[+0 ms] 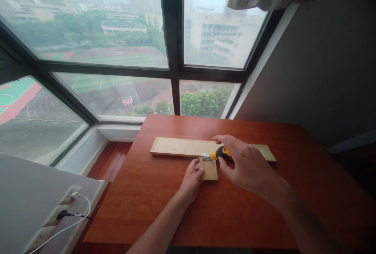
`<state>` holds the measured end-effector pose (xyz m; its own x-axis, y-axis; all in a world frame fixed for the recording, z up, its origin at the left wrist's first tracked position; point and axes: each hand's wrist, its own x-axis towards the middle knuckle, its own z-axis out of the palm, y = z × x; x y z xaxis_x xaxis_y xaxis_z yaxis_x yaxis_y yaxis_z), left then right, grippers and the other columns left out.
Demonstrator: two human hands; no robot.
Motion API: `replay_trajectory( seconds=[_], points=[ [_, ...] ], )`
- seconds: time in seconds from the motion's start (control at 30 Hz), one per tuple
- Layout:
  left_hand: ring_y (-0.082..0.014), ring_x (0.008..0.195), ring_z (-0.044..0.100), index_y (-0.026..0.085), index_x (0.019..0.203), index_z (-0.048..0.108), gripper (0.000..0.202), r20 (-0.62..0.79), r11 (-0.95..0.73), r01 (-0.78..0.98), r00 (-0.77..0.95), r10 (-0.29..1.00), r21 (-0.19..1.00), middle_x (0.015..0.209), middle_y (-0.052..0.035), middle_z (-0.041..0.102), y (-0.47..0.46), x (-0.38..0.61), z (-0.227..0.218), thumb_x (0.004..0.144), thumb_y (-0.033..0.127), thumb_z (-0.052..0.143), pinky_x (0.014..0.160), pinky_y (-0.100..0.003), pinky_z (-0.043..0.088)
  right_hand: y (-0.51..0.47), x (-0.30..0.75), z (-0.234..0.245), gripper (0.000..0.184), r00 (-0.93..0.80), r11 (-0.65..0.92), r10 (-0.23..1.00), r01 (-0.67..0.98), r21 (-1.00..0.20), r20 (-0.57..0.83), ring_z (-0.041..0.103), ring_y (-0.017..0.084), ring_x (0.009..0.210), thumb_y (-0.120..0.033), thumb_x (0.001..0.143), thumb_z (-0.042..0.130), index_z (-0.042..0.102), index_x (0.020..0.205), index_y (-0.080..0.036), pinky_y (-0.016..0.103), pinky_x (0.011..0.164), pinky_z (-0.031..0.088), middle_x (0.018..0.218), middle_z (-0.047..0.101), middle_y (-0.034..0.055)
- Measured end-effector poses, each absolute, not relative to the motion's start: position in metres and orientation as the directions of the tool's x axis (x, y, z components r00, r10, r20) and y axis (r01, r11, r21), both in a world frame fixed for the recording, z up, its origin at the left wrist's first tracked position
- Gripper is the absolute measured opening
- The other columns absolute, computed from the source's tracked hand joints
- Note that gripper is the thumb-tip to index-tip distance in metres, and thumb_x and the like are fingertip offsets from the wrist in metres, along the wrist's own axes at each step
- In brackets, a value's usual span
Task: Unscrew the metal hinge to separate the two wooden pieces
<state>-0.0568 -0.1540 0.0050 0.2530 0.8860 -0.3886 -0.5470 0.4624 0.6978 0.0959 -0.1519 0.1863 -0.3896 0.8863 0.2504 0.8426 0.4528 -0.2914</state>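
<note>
A long pale wooden board [179, 146] lies across the reddish wooden table [235, 207]. A small square wooden piece [209, 171] sits against its near edge, joined by a small metal hinge [206, 155]. My right hand [243, 164] is closed round a yellow-and-black screwdriver handle [221, 153], its tip at the hinge. My left hand [192, 177] presses on the left edge of the small piece, with its fingers curled against it.
Large windows stand beyond the table's far edge, and a grey wall runs along the right. A power strip [54, 217] with a white cable lies on a grey surface at the lower left. The table's left edge drops to a red floor.
</note>
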Motion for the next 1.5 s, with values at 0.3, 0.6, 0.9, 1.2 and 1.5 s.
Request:
replay_trajectory(
  seconds=[0.3, 0.6, 0.9, 1.2, 1.5],
  points=[
    [-0.0225, 0.088, 0.067, 0.018, 0.111, 0.055, 0.052, -0.402, 0.470, -0.550, 0.248, 0.881, 0.690, 0.104, -0.0097, 0.070, -0.1546, -0.0568, 0.0082, 0.065, 0.024, 0.078, 0.074, -0.030, 0.051, -0.1473, 0.0951, 0.1853, 0.032, -0.348, 0.411, 0.904, 0.868, -0.279, 0.249, 0.067, 0.022, 0.090, -0.025, 0.089, 0.049, 0.054, 0.120, -0.021, 0.034, 0.077, 0.051, 0.109, 0.068, 0.0066],
    [-0.0194, 0.082, 0.066, 0.017, 0.111, 0.055, 0.051, -0.388, 0.460, -0.560, 0.251, 0.887, 0.689, 0.102, -0.0095, 0.070, -0.1548, -0.0570, 0.0055, 0.065, 0.023, 0.078, 0.073, -0.029, 0.051, -0.1486, 0.0939, 0.1852, 0.036, -0.361, 0.422, 0.898, 0.871, -0.251, 0.253, 0.066, 0.024, 0.095, -0.036, 0.092, 0.050, 0.052, 0.124, -0.020, 0.036, 0.076, 0.052, 0.113, 0.066, 0.0088],
    [-0.0202, 0.084, 0.066, 0.018, 0.112, 0.055, 0.055, -0.396, 0.464, -0.557, 0.246, 0.884, 0.689, 0.102, -0.0091, 0.070, -0.1544, -0.0564, 0.0081, 0.063, 0.025, 0.079, 0.072, -0.029, 0.051, -0.1517, 0.0955, 0.1871, 0.040, -0.397, 0.468, 0.877, 0.831, -0.301, 0.269, 0.064, 0.022, 0.097, -0.018, 0.083, 0.051, 0.051, 0.122, -0.020, 0.035, 0.082, 0.050, 0.114, 0.065, 0.0074],
    [-0.0224, 0.086, 0.067, 0.018, 0.112, 0.056, 0.057, -0.397, 0.461, -0.553, 0.242, 0.886, 0.694, 0.101, -0.0096, 0.070, -0.1548, -0.0564, 0.0080, 0.062, 0.026, 0.081, 0.073, -0.030, 0.051, -0.1477, 0.0937, 0.1846, 0.028, -0.325, 0.382, 0.918, 0.879, -0.284, 0.227, 0.067, 0.021, 0.081, -0.030, 0.092, 0.047, 0.056, 0.117, -0.021, 0.033, 0.070, 0.050, 0.102, 0.069, 0.0058],
    [-0.0187, 0.080, 0.065, 0.017, 0.112, 0.056, 0.052, -0.396, 0.461, -0.561, 0.242, 0.886, 0.688, 0.096, -0.0077, 0.070, -0.1552, -0.0563, 0.0097, 0.065, 0.023, 0.077, 0.070, -0.027, 0.050, -0.1516, 0.0975, 0.1852, 0.035, -0.372, 0.444, 0.889, 0.842, -0.305, 0.268, 0.063, 0.024, 0.101, -0.031, 0.088, 0.054, 0.052, 0.122, -0.021, 0.037, 0.083, 0.051, 0.115, 0.065, 0.0079]
  ],
)
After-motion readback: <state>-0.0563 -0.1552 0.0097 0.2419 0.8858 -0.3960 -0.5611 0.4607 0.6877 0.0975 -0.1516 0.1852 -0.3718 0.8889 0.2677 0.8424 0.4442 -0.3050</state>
